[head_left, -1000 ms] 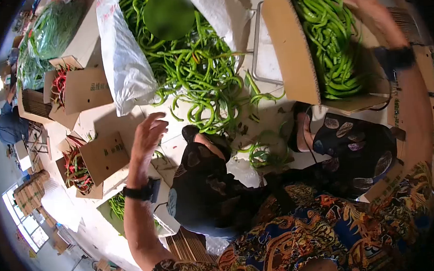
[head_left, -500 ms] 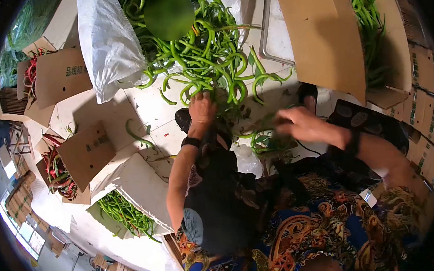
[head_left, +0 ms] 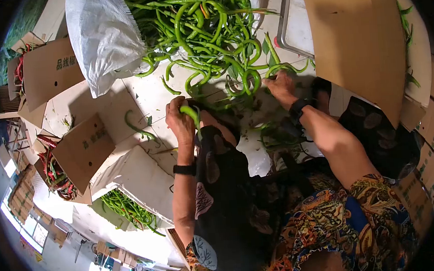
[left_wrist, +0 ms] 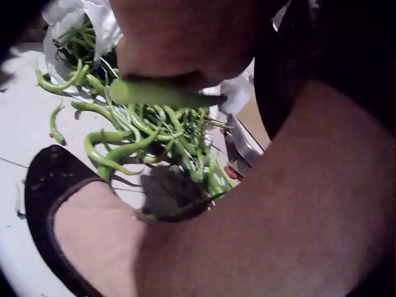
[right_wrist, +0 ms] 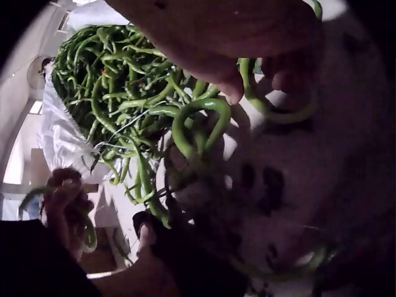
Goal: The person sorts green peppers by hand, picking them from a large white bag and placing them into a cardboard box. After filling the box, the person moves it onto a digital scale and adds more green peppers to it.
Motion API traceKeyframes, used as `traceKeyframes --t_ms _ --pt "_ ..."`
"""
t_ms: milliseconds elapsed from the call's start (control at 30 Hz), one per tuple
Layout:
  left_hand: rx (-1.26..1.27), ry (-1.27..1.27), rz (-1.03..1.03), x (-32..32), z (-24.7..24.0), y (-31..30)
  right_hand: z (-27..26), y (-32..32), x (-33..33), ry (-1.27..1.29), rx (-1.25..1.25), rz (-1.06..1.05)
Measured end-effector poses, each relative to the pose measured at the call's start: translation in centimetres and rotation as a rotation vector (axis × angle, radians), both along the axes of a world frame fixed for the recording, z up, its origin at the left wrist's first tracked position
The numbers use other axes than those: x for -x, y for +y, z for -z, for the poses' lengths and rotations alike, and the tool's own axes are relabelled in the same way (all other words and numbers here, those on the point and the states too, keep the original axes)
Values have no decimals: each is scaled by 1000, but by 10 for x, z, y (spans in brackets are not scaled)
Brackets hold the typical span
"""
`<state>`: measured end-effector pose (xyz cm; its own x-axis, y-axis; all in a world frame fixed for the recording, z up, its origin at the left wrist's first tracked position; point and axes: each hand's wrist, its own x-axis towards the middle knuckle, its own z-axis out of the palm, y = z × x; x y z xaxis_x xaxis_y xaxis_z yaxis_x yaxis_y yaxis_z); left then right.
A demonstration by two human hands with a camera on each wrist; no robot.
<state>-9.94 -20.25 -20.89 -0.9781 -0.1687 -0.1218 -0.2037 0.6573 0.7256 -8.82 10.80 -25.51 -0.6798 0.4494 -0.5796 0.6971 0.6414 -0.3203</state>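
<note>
In the head view the left hand (head_left: 179,124) holds a curved green pepper (head_left: 192,115) by its thumb side, above the shoe. The left wrist view shows the same pepper (left_wrist: 154,94) under the blurred hand (left_wrist: 185,43). The right hand (head_left: 282,88) reaches down at the near right edge of the heap of green peppers (head_left: 205,32). Its fingers, in the right wrist view, are bent slightly beside a curled pepper (right_wrist: 272,114); I see nothing held there, though the palm side is partly hidden.
A white sack (head_left: 104,43) lies left of the heap. One big cardboard box (head_left: 357,37) stands at the right with green peppers inside. Boxes of red peppers (head_left: 55,170) and a box of green ones (head_left: 127,210) are at the left. A metal frame (head_left: 284,27) lies behind the right hand.
The left hand has risen from the heap's near edge, moved left, and now holds a pepper. The right hand has moved forward from between the knees to the heap. The view has shifted slightly.
</note>
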Motion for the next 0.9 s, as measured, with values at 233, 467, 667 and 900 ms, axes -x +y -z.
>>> traceKeyframes --t_ms 233,467,667,900 --pt "352 -195 111 28 42 39 1 -11 -15 127 109 -107" --pt "188 -427 117 39 35 41 -46 -32 3 473 278 -397" --pt "-492 -473 76 11 11 25 -12 -38 23 423 2 -849" --pt "-1061 -590 -300 -11 -22 -10 -45 12 -3 179 867 -232"
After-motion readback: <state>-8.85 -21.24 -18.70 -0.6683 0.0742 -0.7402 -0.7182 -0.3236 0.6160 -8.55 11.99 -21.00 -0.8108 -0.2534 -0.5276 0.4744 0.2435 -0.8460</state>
